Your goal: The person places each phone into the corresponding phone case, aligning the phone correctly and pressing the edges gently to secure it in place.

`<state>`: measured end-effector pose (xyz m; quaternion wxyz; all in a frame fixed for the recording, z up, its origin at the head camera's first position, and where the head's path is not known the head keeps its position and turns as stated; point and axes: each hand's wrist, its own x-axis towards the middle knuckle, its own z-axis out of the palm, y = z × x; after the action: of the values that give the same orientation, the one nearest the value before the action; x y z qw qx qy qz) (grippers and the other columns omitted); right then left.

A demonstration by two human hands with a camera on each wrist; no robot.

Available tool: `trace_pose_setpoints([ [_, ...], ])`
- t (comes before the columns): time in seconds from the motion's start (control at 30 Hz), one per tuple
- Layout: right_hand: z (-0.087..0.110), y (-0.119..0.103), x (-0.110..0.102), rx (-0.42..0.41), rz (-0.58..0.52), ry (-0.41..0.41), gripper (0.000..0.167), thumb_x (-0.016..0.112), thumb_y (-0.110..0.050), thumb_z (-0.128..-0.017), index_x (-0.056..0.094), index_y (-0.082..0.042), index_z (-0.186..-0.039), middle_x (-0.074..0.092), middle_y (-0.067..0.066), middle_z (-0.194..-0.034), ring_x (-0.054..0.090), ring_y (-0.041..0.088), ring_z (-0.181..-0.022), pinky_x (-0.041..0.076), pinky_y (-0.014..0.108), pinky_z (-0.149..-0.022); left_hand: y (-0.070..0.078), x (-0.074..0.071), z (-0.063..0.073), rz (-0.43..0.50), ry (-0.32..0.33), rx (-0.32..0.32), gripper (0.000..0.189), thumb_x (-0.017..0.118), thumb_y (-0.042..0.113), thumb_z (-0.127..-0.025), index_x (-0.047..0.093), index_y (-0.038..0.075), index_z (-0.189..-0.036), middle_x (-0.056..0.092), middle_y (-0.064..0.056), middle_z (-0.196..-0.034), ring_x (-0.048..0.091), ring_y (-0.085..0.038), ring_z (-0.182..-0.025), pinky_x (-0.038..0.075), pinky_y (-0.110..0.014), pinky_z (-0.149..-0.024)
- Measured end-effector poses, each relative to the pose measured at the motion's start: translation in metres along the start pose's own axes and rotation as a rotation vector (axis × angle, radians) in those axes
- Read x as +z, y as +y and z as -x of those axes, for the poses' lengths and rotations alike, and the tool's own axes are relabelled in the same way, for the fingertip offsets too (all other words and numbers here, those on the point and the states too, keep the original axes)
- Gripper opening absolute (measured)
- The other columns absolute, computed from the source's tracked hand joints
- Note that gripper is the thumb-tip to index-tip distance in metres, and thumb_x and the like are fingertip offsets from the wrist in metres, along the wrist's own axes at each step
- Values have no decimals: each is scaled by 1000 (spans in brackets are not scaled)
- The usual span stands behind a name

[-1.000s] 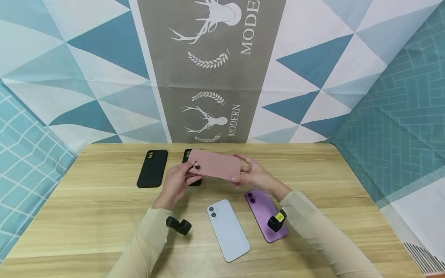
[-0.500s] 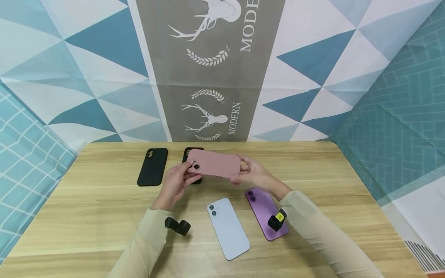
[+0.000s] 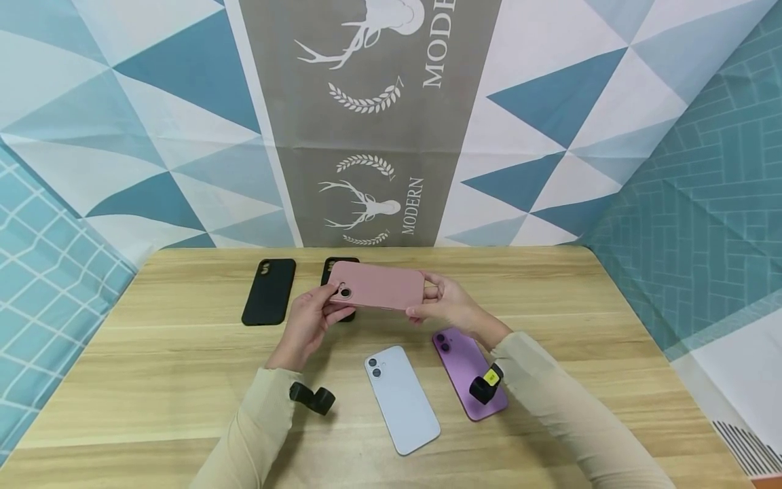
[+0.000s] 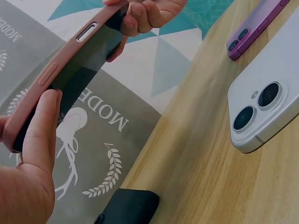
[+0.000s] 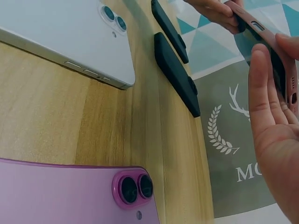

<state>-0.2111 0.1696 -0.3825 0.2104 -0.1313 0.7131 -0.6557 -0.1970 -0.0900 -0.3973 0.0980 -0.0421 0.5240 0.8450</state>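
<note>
A phone in a pink case [image 3: 385, 286] is held up sideways above the table, its back and camera lenses toward the head view. My left hand [image 3: 307, 326] grips the camera end between thumb and fingers. At the opposite end, my right hand [image 3: 455, 309] pinches it the same way. The left wrist view shows a dark glossy screen inside the pink rim [image 4: 46, 74]. Below lie a white phone [image 3: 403, 401] and a purple phone [image 3: 461, 360], both back up. My right wrist camera covers part of the purple one.
One black phone case [image 3: 269, 292] lies at the back left of the wooden table [image 3: 153, 380]. A second black case [image 5: 175, 74] lies beside it, mostly hidden behind the pink one in the head view. Patterned cloth [image 3: 366, 136] hangs behind the table.
Both hands keep their hold on the pink-cased phone, which has levelled out slightly. The head view has shifted a little; the things on the table have not moved.
</note>
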Motion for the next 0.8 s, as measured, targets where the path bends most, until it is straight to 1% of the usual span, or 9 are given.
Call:
trace_pose_setpoints([
  [0.13,0,0,-1,-3,-32,-1,94,70,-1,-79,7,0,-149,71,-1,-86,67,12,-69,58,34,-73,0,0,0,7,5,10,20,43,13,-99,62,9,-94,72,2,-80,70,-9,-76,58,-23,-72],
  [0.27,0,0,-1,1,-54,2,94,70,-1,-78,7,0,-149,71,-1,-88,67,12,-69,58,32,-73,-1,-1,0,23,3,16,24,42,12,-100,64,11,-90,73,2,-80,70,-9,-75,58,-23,-71],
  [0.33,0,0,0,-1,-73,-10,94,70,0,-79,7,0,-149,71,-1,-89,68,12,-70,58,32,-75,-2,-2,0,28,4,21,25,42,11,-100,65,11,-89,73,1,-80,70,-9,-75,58,-23,-70],
  [0.4,0,0,0,-3,-110,-31,93,68,-1,-81,6,-1,-149,71,-1,-89,68,13,-71,58,32,-77,-2,-2,0,29,1,24,26,42,12,-100,66,12,-89,72,2,-80,70,-9,-75,58,-22,-71],
  [0.53,0,0,1,-12,-254,-102,89,62,0,-86,-2,-3,-149,71,3,-87,69,15,-72,58,31,-77,-1,-3,1,20,8,36,26,42,12,-100,66,13,-91,72,2,-80,70,-8,-76,58,-22,-71],
  [0.63,-1,1,1,-20,-343,-144,88,58,2,-88,-6,-4,-149,71,5,-86,69,16,-72,58,30,-75,-1,-4,1,19,16,40,26,41,12,-100,67,13,-92,72,1,-80,70,-8,-76,57,-22,-71],
  [0.73,-2,2,0,-35,-366,-172,86,56,4,-88,-5,-3,-149,71,6,-88,70,15,-73,58,29,-75,-1,-4,1,22,16,39,26,42,13,-100,66,13,-92,72,2,-80,70,-8,-76,58,-22,-71],
  [0.8,-3,3,0,-47,-372,-184,79,53,7,-89,2,1,-148,71,5,-88,69,15,-73,58,29,-75,-2,-4,1,22,19,42,25,42,13,-100,66,13,-91,72,2,-80,70,-8,-76,58,-22,-71],
])
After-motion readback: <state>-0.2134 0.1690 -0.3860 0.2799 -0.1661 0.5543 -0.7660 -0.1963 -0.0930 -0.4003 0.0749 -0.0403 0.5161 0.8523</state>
